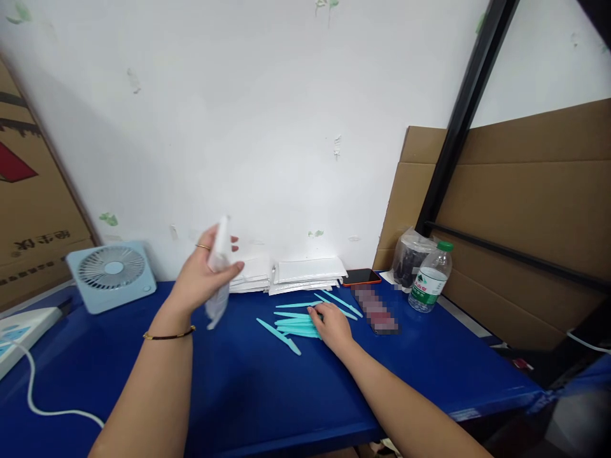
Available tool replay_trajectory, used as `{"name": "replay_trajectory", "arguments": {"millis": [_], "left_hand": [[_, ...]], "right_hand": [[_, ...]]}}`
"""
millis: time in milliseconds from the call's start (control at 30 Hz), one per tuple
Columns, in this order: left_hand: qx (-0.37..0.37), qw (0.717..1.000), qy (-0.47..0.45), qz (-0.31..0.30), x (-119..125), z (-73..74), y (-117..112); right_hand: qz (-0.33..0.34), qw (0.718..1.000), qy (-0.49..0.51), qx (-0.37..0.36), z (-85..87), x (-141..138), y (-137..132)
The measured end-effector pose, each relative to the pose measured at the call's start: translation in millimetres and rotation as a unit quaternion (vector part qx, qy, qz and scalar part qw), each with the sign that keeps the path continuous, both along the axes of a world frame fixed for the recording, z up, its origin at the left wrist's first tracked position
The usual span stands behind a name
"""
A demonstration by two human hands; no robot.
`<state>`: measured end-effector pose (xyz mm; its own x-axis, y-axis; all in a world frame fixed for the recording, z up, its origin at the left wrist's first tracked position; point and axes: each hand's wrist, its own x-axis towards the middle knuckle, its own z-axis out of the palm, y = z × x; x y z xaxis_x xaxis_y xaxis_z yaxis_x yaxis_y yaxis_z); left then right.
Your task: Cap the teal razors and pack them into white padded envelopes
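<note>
While the left hand [203, 272] pinched a white pouch [218, 270] upright above the blue table [238, 394], the right hand [333, 326] rested palm-down on the teal sticks [293, 322]; grip unclear. Picking stage, likely: next calls for isolating one stick by fingertips.

White packet [218, 267] raised upright, blurred; teal sticks [292, 316] piled flat on blue table [248, 388].

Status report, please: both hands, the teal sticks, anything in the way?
Left hand raised, gripping white packet. Right hand resting on teal sticks, scattered on blue table. Packet stacks just behind; nothing covering sticks.
</note>
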<state>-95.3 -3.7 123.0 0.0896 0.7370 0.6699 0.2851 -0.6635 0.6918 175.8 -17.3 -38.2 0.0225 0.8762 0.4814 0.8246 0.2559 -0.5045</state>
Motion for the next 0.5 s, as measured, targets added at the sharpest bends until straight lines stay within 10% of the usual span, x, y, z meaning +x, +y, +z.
{"name": "replay_trajectory", "arguments": {"millis": [167, 300, 500], "left_hand": [[-0.16, 0.882, 0.442, 0.039, -15.7, -43.8, 17.9], [-0.255, 0.803, 0.539, 0.018, -25.4, -83.9, 30.1], [-0.135, 0.847, 0.5, -0.123, 35.7, -99.0, 20.1]], "right_hand": [[-0.016, 0.998, 0.033, 0.045, 11.4, 23.4, 10.3], [-0.023, 0.999, 0.027, 0.001, 28.6, 63.6, 26.1], [-0.041, 0.984, -0.102, -0.14, 43.3, 97.6, 34.2]]}}
